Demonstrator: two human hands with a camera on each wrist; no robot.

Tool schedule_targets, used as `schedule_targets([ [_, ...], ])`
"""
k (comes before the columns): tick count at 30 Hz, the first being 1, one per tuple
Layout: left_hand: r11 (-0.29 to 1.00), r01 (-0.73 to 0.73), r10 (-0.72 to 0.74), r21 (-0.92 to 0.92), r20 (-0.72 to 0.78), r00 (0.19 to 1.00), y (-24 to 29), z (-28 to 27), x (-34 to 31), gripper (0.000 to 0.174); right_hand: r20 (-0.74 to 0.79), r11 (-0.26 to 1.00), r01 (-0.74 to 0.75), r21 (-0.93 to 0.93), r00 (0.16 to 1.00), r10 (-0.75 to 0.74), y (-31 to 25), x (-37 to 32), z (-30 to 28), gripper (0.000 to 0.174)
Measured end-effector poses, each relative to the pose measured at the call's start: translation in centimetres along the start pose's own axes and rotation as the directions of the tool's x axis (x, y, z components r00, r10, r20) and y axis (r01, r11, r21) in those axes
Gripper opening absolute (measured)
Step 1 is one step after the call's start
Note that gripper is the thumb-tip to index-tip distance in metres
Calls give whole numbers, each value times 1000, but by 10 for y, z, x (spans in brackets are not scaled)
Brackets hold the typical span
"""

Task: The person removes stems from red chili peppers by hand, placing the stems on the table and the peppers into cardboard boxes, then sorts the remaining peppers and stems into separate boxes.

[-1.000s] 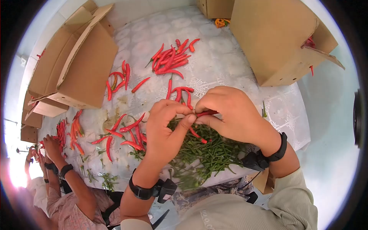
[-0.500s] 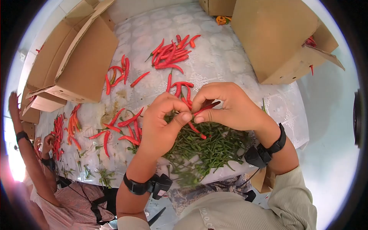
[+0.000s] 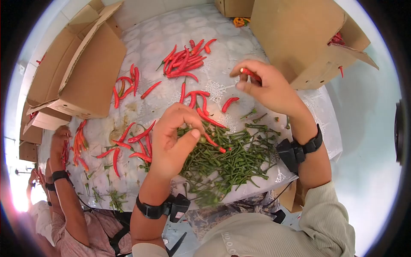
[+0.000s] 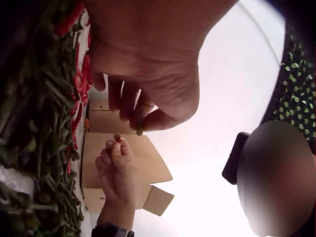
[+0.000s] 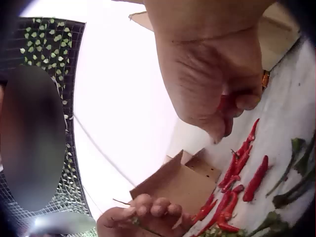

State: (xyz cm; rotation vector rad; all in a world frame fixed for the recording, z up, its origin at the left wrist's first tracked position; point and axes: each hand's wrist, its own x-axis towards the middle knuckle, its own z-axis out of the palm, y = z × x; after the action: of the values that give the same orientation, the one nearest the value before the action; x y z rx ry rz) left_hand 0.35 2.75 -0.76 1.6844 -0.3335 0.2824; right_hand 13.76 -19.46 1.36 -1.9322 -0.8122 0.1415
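A red chilli [image 3: 251, 74] with a pale, stemless end is held in my right hand [image 3: 272, 88], raised over the table's right part. In the right wrist view the fingers curl round that chilli [image 5: 228, 106]. My left hand [image 3: 171, 143] is over the left edge of a heap of green stems [image 3: 231, 165]. Its thumb and fingertip pinch a small green stem, seen in the left wrist view [image 4: 139, 131]. Red chillies [image 3: 195, 100] lie just beyond the heap, and one lone chilli [image 3: 230, 104] lies below the right hand.
A pile of red chillies [image 3: 186, 62] lies farther back on the patterned tablecloth [image 3: 158, 34]. Cardboard boxes stand at left [image 3: 92, 77] and right [image 3: 295, 43]. More chillies [image 3: 115, 158] are scattered at left, where another person's arm [image 3: 64, 188] reaches in.
The hands, together at one chilli before, are now apart. My right hand has moved up and right with the chilli; my left stays near the heap. The lone chilli below the right hand is now visible.
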Motion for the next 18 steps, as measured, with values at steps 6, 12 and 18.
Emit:
schedule_targets([
  [6, 998, 67, -69, -14, -130, 989, -2, 4, 1, 11, 228, 926, 204, -316, 964, -134, 18, -5, 16, 19],
  [12, 994, 90, -104, -66, -243, 964, -4, 3, 0, 10, 101, 995, -100, -18, 990, 101, 0, 0, 23, 20],
  [18, 988, 86, -127, -131, -344, 931, -2, 5, -1, 9, 85, 947, 38, -318, 996, -11, -8, -6, 62, 32],
])
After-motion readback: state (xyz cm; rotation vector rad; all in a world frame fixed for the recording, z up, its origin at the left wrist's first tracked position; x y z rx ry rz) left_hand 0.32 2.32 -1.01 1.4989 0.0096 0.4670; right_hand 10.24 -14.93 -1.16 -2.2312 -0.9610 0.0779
